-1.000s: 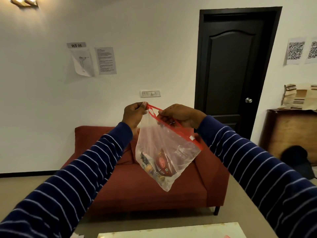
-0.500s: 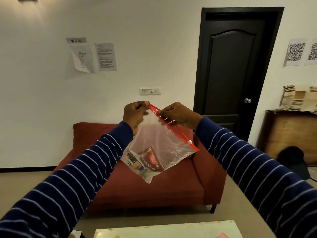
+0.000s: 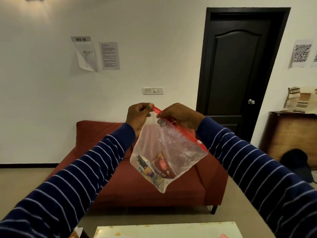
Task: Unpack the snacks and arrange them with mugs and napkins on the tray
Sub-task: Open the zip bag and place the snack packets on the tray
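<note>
**Opening the snack bag**

Held in mid-air before a red fabric sofa, the crinkly clear plastic bag hangs tilted. Left hand and right hand each pinch its red zip strip. Next, likely, parting that seal. Glossy snack packets slump in the lowest corner.

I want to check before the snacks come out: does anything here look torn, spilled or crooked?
Nothing is torn or spilled. The bag hangs tilted, pinched at its red zip strip by the left hand and right hand, so the snack packets have slid into its lowest corner. On the wall, one paper curls at its edge.
</note>
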Available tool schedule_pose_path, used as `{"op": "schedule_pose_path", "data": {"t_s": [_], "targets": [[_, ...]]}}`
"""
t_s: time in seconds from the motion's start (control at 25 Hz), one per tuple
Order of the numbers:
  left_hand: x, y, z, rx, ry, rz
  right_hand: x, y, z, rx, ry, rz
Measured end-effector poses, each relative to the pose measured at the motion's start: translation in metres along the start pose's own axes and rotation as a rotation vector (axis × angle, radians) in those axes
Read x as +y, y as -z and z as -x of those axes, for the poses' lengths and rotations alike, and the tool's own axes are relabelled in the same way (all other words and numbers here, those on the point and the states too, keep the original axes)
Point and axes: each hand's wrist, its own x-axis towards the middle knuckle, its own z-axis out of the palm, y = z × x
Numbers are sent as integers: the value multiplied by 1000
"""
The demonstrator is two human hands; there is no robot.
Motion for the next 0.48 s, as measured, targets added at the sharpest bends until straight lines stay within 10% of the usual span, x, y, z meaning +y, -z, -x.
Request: {"op": "schedule_pose_path", "data": {"t_s": [0.24, 0.48], "targets": [[-9, -2, 12, 190, -59, -339, -5, -9, 9, -53, -172, -221], [-10, 2, 16, -33, 206, -237, -3, -13, 14, -110, -184, -235]]}}
